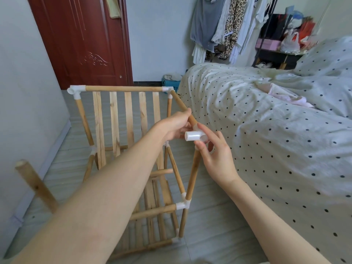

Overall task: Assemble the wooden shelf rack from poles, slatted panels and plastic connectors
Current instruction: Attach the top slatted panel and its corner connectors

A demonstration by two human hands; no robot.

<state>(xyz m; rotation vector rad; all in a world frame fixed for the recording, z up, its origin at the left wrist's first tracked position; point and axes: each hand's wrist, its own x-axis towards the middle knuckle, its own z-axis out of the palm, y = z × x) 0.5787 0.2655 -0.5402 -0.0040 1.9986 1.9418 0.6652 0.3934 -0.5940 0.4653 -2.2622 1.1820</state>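
The white plastic connector (197, 137) sits on the near end of the rack's (122, 149) top pole (182, 106) — right hand (215, 159) pinches it, left hand (176, 126) grips the pole — on the floor (219, 225) beside the bed's (266, 130) edge.

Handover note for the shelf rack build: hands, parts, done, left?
Left hand: grips the top side pole.
Right hand: pinches the white connector at that pole's near end, above the front upright.
Done: back slatted panel framed, lower tiers joined.
Left: the connector's side socket is open, as is the far-left connector; a loose pole stands near left.
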